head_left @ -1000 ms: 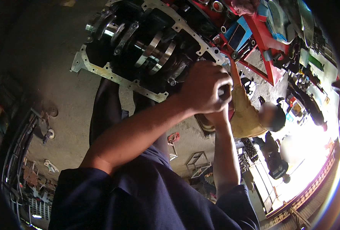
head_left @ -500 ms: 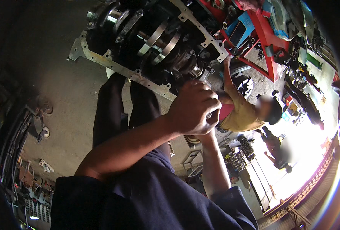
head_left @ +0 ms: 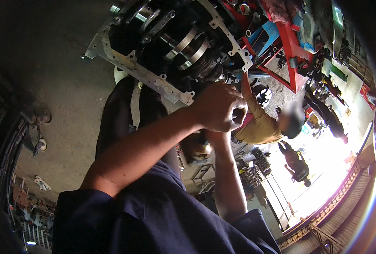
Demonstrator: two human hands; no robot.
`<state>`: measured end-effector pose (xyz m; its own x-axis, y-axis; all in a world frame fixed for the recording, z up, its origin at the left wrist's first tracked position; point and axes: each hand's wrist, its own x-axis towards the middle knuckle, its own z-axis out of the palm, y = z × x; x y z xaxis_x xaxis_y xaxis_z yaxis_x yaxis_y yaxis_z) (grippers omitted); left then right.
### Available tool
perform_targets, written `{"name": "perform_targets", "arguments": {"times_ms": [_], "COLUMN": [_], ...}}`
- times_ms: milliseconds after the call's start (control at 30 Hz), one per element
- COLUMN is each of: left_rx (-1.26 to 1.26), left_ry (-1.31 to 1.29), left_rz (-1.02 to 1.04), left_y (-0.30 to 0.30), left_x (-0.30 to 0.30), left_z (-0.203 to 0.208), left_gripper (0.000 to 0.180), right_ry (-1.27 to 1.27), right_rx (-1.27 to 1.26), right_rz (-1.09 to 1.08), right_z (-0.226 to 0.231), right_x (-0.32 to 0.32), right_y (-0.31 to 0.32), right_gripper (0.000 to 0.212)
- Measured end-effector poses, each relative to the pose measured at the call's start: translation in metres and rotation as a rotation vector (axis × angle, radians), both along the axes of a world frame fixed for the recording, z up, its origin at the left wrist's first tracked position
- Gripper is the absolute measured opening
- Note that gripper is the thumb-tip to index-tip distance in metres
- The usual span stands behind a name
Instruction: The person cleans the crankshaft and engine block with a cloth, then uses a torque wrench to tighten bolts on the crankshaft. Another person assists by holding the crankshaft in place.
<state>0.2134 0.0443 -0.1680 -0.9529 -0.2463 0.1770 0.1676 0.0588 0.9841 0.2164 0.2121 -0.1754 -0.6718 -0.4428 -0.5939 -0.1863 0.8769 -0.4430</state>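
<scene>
Left forearm bare, dark blue short sleeve at the upper arm; runs from 7 o'clock up toward 1 o'clock across the middle of the view. Left hand curled into a tight fist, knuckles uppermost, fingers wrapped inward. Right forearm rises almost straight from 5 o'clock, bare as well, sleeve at the shoulder. Right hand mostly hidden behind the left fist; only a bit of its fingers shows at 3 o'clock of the fist, pressed against it. Both wrists straight, hands stacked together.
</scene>
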Motion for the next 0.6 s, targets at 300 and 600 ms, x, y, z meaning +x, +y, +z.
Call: {"name": "perform_targets", "arguments": {"times_ms": [300, 600], "left_rx": [-0.008, -0.006], "left_ry": [0.069, 0.014], "left_rz": [0.352, 0.294], "left_y": [0.015, 0.015], "left_x": [0.001, 0.004], "left_z": [-0.003, -0.014], "left_gripper": [0.014, 0.014], "right_ry": [0.056, 0.08], "right_rx": [-0.127, -0.125], "right_rz": [0.125, 0.13], "right_z": [0.016, 0.005], "right_x": [-0.042, -0.038], "right_y": [0.016, 0.008], "right_gripper": [0.085, 0.075]}}
